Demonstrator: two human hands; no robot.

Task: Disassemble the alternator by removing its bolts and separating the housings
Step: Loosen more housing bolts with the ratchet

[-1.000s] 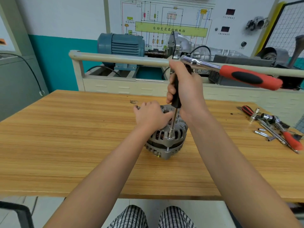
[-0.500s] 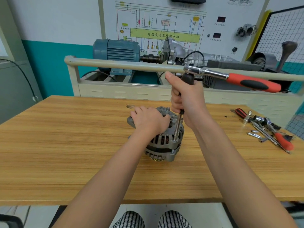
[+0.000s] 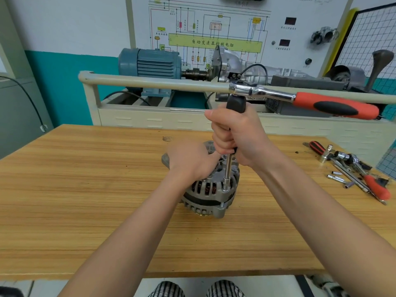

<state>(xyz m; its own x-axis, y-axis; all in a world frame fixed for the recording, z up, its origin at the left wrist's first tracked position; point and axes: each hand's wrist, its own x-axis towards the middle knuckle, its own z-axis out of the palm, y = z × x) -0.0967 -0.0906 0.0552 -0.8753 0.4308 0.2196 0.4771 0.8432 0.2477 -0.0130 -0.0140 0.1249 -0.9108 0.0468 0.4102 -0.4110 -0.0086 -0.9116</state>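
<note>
The scene is bright and evenly lit, with soft, diffuse light from above. Shadows are faint: a pale one lies on the tabletop (image 3: pixel 85 189) under the alternator (image 3: pixel 211 196) and along the forearms. Small glints of glare sit on the chrome ratchet (image 3: pixel 252 91) head. The wide-angle lens bends straight lines: the rail (image 3: pixel 150 82) bows and the tabletop's edges curve toward the frame's sides. The centre is fairly sharp; the corners are soft, and the tools (image 3: pixel 353 172) at the right edge look slightly smeared.
</note>
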